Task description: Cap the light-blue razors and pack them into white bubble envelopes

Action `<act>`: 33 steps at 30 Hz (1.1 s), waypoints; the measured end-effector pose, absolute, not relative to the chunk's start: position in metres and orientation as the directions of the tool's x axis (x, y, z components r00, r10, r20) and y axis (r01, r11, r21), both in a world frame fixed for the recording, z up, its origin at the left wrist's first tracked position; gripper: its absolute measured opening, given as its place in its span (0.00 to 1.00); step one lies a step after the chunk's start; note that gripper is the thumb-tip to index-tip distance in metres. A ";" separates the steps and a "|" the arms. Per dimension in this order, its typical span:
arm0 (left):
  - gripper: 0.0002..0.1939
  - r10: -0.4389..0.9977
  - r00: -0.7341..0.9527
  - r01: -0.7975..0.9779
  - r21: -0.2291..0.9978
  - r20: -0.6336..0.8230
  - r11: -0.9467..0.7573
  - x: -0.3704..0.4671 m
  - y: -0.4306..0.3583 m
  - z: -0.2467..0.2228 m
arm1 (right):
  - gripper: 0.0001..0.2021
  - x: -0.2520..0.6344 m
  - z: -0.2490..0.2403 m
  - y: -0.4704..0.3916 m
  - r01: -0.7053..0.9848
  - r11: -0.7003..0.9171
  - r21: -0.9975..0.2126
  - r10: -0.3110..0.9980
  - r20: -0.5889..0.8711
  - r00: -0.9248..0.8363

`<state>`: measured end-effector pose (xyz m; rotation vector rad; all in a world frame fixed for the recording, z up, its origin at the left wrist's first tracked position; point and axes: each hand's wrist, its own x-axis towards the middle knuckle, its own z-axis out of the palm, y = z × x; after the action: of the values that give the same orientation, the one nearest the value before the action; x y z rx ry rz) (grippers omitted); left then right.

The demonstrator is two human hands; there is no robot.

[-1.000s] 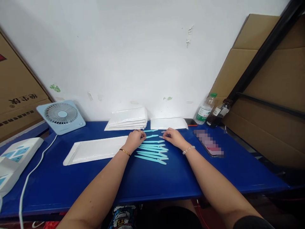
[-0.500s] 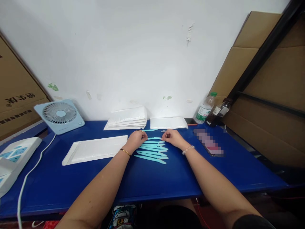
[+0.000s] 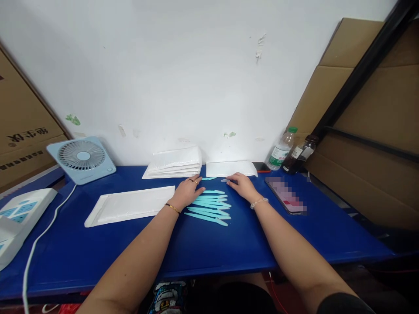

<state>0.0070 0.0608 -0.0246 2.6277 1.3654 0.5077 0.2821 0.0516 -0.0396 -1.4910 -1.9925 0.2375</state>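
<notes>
Several light-blue eyebrow razors lie side by side on the blue table, their handles toward the left. My left hand rests at their left ends with thumb and fingers spread. Its fingertips are close to one more light-blue razor lying farther back; whether they touch it I cannot tell. My right hand is beyond the razors' right ends, thumb and forefinger apart. Just at its fingertips lies a small translucent piece, perhaps a razor's cover.
A white padded envelope lies left of my hands. Behind are a stack of envelopes and another white packet. A fan stands left. To the right are a phone and two bottles.
Both hands have let go of the rearmost razor of the row, which now lies with the others. My fingers have opened and moved slightly farther back, toward the other razor and the translucent piece.
</notes>
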 end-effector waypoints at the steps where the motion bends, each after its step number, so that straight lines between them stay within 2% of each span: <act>1: 0.27 0.811 0.549 0.766 0.266 0.203 -0.585 0.008 0.061 -0.025 | 0.09 0.281 -0.041 0.053 0.798 0.341 -0.497 0.915 0.369 -0.161; 6: 0.28 0.765 0.629 0.705 0.310 0.141 -0.637 0.013 0.054 -0.020 | 0.06 0.277 -0.043 0.054 0.753 0.326 -0.572 0.927 0.350 -0.135; 14: 0.28 0.748 0.654 0.682 0.339 0.113 -0.648 0.017 0.046 -0.015 | 0.06 0.267 -0.040 0.049 0.706 0.333 -0.626 0.934 0.319 -0.158; 19: 0.33 0.729 0.684 0.684 0.346 0.004 -0.643 0.011 0.041 -0.005 | 0.07 0.257 -0.037 0.045 0.688 0.326 -0.648 0.944 0.266 -0.198; 22: 0.45 0.717 0.694 0.693 0.332 -0.068 -0.639 0.004 0.034 0.005 | 0.15 0.251 -0.026 0.032 0.701 0.365 -0.612 0.931 0.217 -0.295; 24: 0.52 0.722 0.687 0.710 0.289 -0.082 -0.642 0.001 0.028 0.009 | 0.29 0.245 -0.016 0.016 0.743 0.412 -0.527 0.910 0.196 -0.365; 25: 0.52 0.729 0.680 0.720 0.263 -0.080 -0.643 0.001 0.024 0.011 | 0.36 0.240 -0.012 0.006 0.770 0.445 -0.458 0.895 0.188 -0.405; 27: 0.45 0.735 0.675 0.728 0.226 -0.067 -0.648 0.004 0.016 0.012 | 0.43 0.228 -0.003 -0.012 0.792 0.495 -0.358 0.868 0.150 -0.474; 28: 0.39 0.732 0.679 0.725 0.214 -0.061 -0.654 0.007 0.013 0.012 | 0.41 0.222 -0.001 -0.020 0.803 0.502 -0.323 0.863 0.126 -0.489; 31: 0.18 0.723 0.689 0.720 0.160 -0.050 -0.676 0.016 0.003 0.010 | 0.22 0.205 0.002 -0.035 0.832 0.493 -0.255 0.869 0.088 -0.488; 33: 0.11 0.729 0.681 0.731 0.102 -0.061 -0.675 0.021 -0.001 0.008 | 0.12 0.198 0.000 -0.037 0.831 0.517 -0.205 0.855 0.094 -0.509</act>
<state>0.0212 -0.0015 0.0079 2.7717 1.2087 -0.0227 0.1978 -0.0372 -0.0003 -1.4458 -2.5731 0.1985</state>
